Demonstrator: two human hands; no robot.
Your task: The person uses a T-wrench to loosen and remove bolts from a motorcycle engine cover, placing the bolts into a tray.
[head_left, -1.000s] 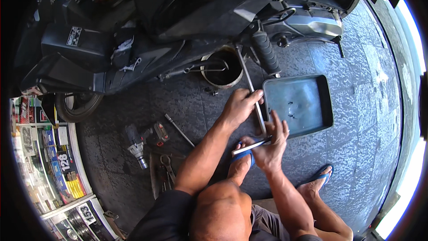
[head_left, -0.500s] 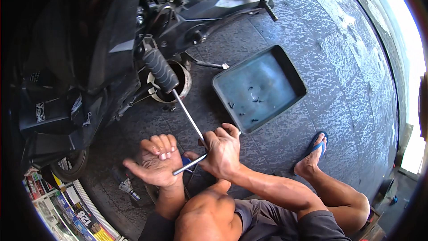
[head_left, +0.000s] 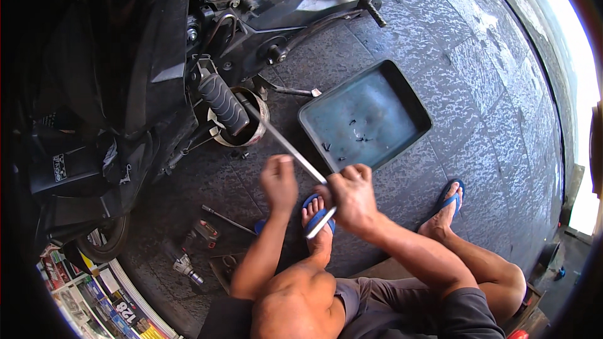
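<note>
Beneath the black scooter [head_left: 144, 75], the right hand [head_left: 353, 196] grips a long steel T-handle wrench [head_left: 295, 154]; at nine o'clock, the left hand [head_left: 279, 182] hovers loosely curled, holding nothing.

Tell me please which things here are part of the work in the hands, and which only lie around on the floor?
In use:
- long metal T-handle wrench, held by right hand
- left hand, on the wrench's shaft
- round engine opening on the motorcycle, where the wrench points

Lying about:
- dark metal tray with small bolts
- power tool
- thin rod
- magazines
</note>
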